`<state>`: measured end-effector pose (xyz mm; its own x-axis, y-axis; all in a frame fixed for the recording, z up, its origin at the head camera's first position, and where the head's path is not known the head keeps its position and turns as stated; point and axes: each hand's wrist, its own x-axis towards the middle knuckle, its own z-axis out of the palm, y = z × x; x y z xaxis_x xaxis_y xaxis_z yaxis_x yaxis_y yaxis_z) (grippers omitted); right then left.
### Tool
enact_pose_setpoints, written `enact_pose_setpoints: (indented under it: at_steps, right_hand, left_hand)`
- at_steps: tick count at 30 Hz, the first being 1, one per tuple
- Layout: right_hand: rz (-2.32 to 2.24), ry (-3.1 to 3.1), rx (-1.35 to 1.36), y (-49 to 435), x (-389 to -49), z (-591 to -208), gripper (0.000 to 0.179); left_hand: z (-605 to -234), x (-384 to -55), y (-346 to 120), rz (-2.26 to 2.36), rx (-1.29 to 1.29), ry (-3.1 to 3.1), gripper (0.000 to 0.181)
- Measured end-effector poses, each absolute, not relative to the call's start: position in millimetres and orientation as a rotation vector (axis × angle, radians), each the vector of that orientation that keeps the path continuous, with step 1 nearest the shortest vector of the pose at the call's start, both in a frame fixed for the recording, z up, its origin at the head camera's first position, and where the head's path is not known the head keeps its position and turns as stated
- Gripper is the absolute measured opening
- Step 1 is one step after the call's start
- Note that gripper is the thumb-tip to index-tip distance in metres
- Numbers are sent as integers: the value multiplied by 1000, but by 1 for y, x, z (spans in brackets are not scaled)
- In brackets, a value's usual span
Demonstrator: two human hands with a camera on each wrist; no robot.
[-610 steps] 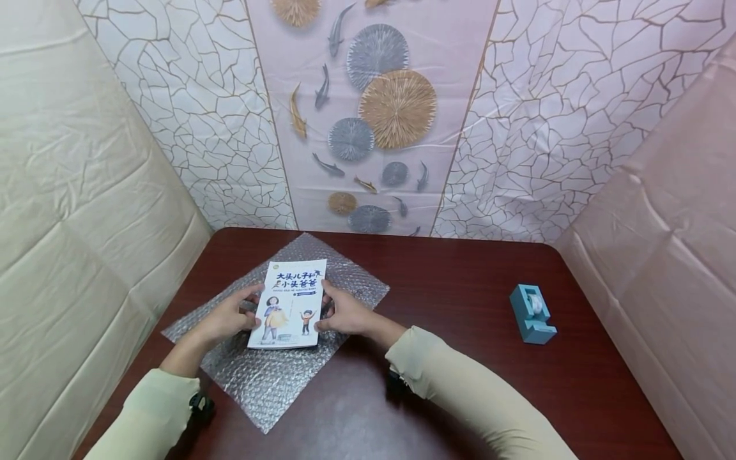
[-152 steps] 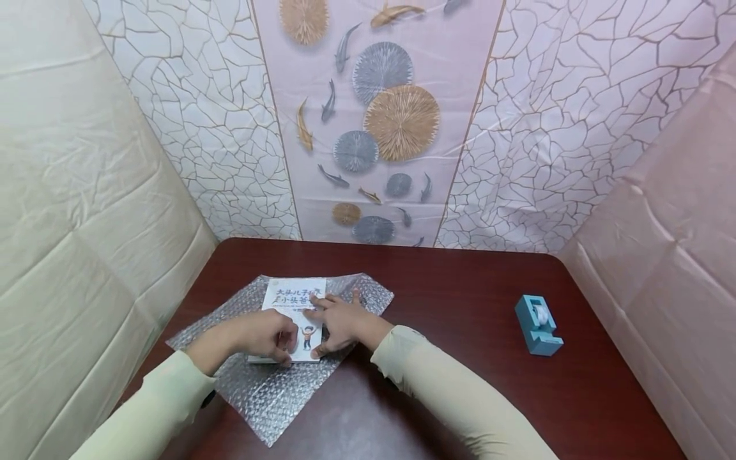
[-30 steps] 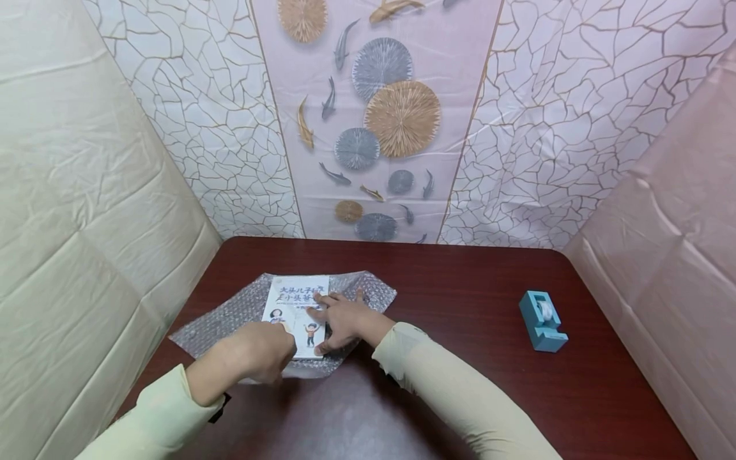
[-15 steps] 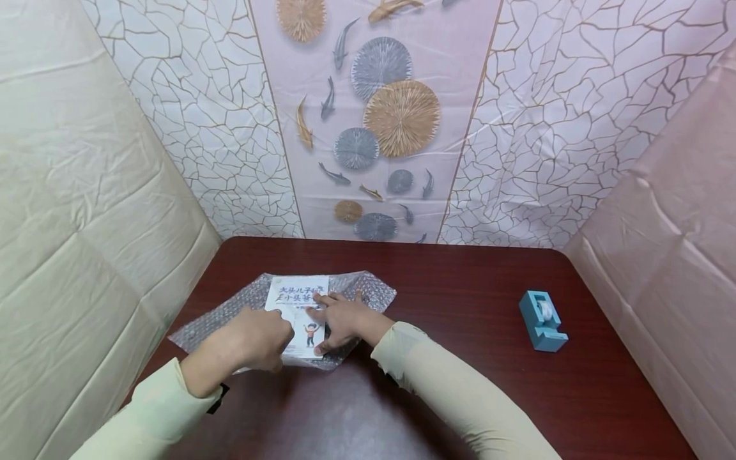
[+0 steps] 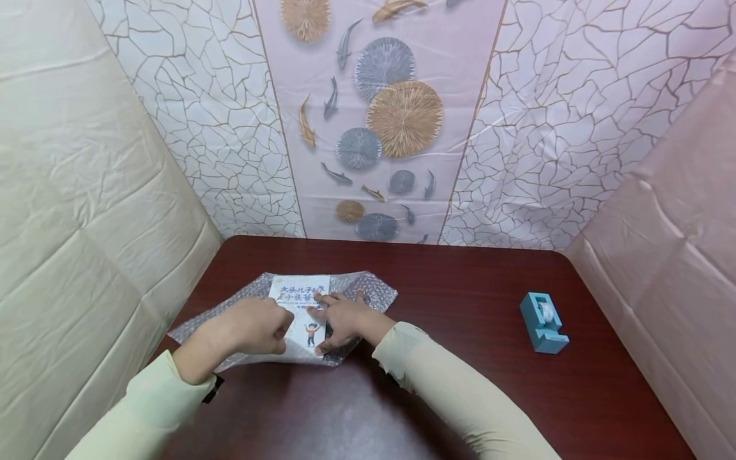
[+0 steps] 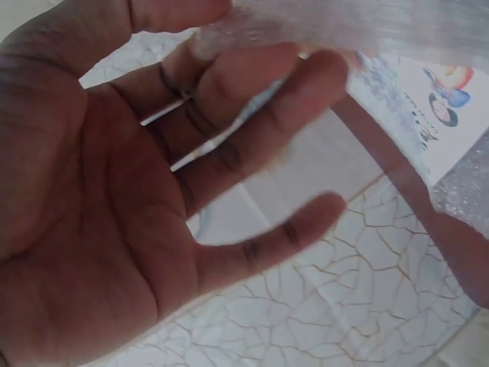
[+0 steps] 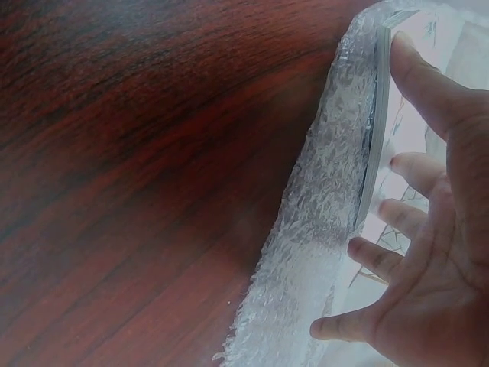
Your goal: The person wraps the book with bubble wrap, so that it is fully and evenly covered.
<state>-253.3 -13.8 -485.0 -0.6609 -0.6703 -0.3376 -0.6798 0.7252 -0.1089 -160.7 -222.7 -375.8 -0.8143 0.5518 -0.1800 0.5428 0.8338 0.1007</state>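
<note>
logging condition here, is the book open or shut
Shut: the book lies cover up with the right hand on it, page edges together in the right wrist view.

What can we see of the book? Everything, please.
The book has a white cover with a dark blue title near its far edge and a small child figure at lower right. It looks like a paperback; page edges show in the right wrist view. It lies face up on bubble wrap. The right hand rests spread fingers on it. The left hand and raised wrap hide its lower left.
</note>
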Motion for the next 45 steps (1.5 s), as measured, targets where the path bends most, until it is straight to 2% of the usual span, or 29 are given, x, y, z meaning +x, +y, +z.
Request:
enact_pose_setpoints:
  at_steps: [10, 24, 39, 45]
  right_hand:
    - [22, 2573, -1047, -14, -255, -485, 102]
    - [11, 2571, -1055, -13, -255, -487, 99]
    - [24, 2575, -1073, -12, -257, -490, 96]
    - [25, 2572, -1069, -11, -258, -489, 96]
  left_hand:
    - [-384, -177, -234, 143, 948, 2877, 22]
    - [-389, -181, -237, 36, 1119, 3053, 36]
    - [-402, -197, -245, 19, 1145, 3052, 50]
    - [-409, -205, -248, 0, 1187, 3083, 44]
